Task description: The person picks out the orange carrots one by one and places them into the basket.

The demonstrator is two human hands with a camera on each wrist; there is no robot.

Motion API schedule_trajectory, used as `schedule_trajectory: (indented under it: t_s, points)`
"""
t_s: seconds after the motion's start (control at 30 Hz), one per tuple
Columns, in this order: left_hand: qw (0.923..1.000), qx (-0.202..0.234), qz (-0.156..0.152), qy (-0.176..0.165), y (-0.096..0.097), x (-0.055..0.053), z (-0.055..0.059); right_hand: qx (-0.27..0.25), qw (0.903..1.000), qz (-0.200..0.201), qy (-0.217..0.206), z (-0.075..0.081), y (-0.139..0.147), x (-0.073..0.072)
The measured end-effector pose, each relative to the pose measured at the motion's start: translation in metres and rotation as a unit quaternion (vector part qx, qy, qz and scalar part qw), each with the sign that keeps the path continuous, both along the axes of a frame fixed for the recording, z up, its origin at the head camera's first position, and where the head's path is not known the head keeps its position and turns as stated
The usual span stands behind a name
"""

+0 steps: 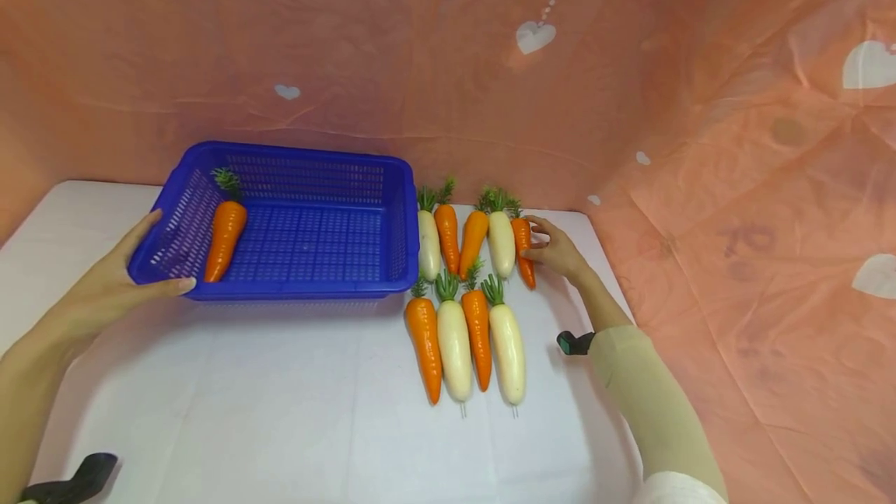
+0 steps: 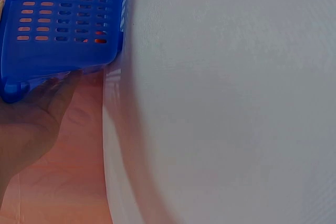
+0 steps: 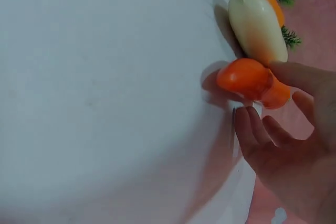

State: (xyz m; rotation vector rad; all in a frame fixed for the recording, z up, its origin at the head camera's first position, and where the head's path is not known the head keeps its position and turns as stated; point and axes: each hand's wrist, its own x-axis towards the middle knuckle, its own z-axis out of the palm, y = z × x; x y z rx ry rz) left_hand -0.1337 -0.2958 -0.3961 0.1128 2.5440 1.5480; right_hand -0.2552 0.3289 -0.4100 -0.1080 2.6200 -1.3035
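Note:
My left hand (image 1: 105, 286) grips the near left corner of a blue plastic basket (image 1: 294, 291), thumb over the front rim and fingers along the side. Inside the basket, toward its left end, lies one carrot (image 1: 225, 238) with a green top. At the right end of the back row of vegetables, my right hand (image 1: 560, 252) reaches around another carrot (image 1: 523, 243). In the right wrist view the thumb is at that carrot (image 3: 244, 77) beside a white radish (image 3: 257, 24), while the other fingertips sit just off its opposite side.
Back-row carrots (image 1: 474, 239) and white radishes (image 1: 501, 243) lie side by side right of the basket. A front row alternates carrots (image 1: 424, 348) and white radishes (image 1: 455, 348) on the white table (image 1: 280, 411). An orange cloth (image 1: 420, 61) with white hearts hangs behind.

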Motion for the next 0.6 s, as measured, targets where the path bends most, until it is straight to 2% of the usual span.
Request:
schedule_trajectory:
  t_s: [0.2,0.4,0.5,0.6]
  points:
    - [1.0000,0.000,0.001,-0.001,0.000,0.000,0.000,0.034,0.9984,0.025,-0.038,0.003,0.002,-0.011]
    - [1.0000,0.005,0.002,0.004,0.000,0.000,-0.001,0.060,0.9936,0.024,-0.093,0.009,-0.003,-0.023]
    - [0.9999,0.009,0.000,0.006,0.000,0.000,-0.001,0.070,0.9925,0.018,-0.098,0.010,-0.006,-0.027]
    - [1.0000,0.006,0.001,0.007,0.000,0.000,-0.002,0.061,0.9940,-0.006,-0.091,0.008,-0.007,-0.029]
